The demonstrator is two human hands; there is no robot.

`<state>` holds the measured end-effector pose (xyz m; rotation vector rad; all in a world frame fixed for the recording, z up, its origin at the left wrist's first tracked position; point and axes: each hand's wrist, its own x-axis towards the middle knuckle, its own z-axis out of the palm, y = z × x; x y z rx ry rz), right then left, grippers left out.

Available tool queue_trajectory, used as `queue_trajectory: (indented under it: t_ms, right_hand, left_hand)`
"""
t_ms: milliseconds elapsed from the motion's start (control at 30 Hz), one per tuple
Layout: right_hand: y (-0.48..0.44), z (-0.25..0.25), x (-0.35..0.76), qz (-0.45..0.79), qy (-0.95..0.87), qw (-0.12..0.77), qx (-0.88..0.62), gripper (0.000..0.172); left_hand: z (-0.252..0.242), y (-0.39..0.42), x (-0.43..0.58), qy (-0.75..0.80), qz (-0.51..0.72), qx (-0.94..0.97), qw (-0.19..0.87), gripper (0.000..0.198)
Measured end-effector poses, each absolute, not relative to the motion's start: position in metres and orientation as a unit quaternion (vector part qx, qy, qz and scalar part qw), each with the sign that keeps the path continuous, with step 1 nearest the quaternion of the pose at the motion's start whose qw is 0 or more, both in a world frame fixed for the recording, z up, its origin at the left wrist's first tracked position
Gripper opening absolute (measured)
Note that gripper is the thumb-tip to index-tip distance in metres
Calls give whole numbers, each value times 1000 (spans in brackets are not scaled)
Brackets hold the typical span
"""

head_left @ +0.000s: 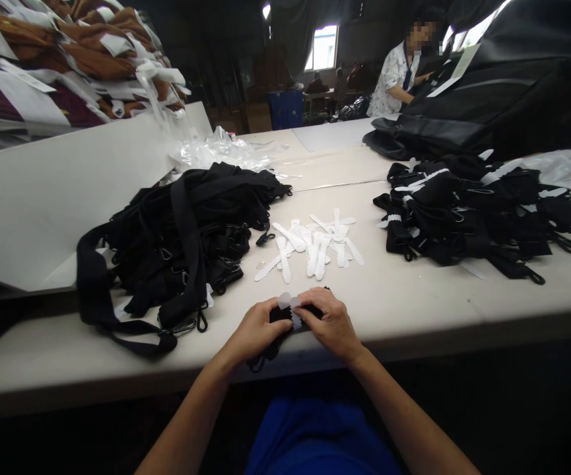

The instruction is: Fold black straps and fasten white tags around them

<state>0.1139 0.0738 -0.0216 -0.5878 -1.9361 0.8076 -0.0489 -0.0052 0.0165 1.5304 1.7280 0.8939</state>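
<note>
Head view: both hands wrapped a white tie (pixel 295 310) round a folded black strap (pixel 285 323).
Left hand (pixel 255 328) and right hand (pixel 332 323) each pinched it in a closed grip at the desk (pixel 414 303) edge; fastening likely needed the tie's ends pressed together.

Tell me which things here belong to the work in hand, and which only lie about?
In hand: left hand, right hand, folded black strap, white plastic tie, loose white ties, both strap piles.
Lying about: clear plastic bags, brown fabric stack, blue bin.

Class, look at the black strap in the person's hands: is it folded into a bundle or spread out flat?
Folded: the black strap sits bunched between left hand and right hand, a white strip wrapped across it.
</note>
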Motion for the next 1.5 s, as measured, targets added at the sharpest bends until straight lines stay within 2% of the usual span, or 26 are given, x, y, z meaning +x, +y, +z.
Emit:
queue_trajectory:
  t_ms: [67, 167, 533, 800, 933, 1067, 1233, 1500]
  right_hand:
    - [74, -22, 108, 336, -781, 457, -261, 9]
    - [72, -17, 104, 336, -793, 429, -275, 6]
    - [70, -3, 96, 356, -800, 343, -339, 10]
    - [69, -3, 95, 374, -775, 360, -359, 6]
    - [68, -2, 92, 353, -785, 345, -374, 13]
    - [67, 1, 86, 328, -778, 331, -421, 20]
    - [64, 0, 83, 320, -766, 343, -439, 19]
    - [70, -3, 90, 344, -773, 366, -389, 16]
  left_hand:
    - [12, -1, -54, 639, 376, 570, 355, 21]
    - [7, 1, -55, 633, 430, 533, 361, 31]
    - [4, 6, -53, 629, 526, 438, 369, 21]
    - [4, 3, -49, 636, 543, 433, 337, 23]
    - [8, 3, -47, 638, 530, 473, 297, 21]
    - [10, 2, -44, 641, 515, 530, 206, 19]
    - [5, -3, -41, 631, 503, 580, 107, 17]
    - [4, -9, -38, 624, 498, 598, 67, 15]
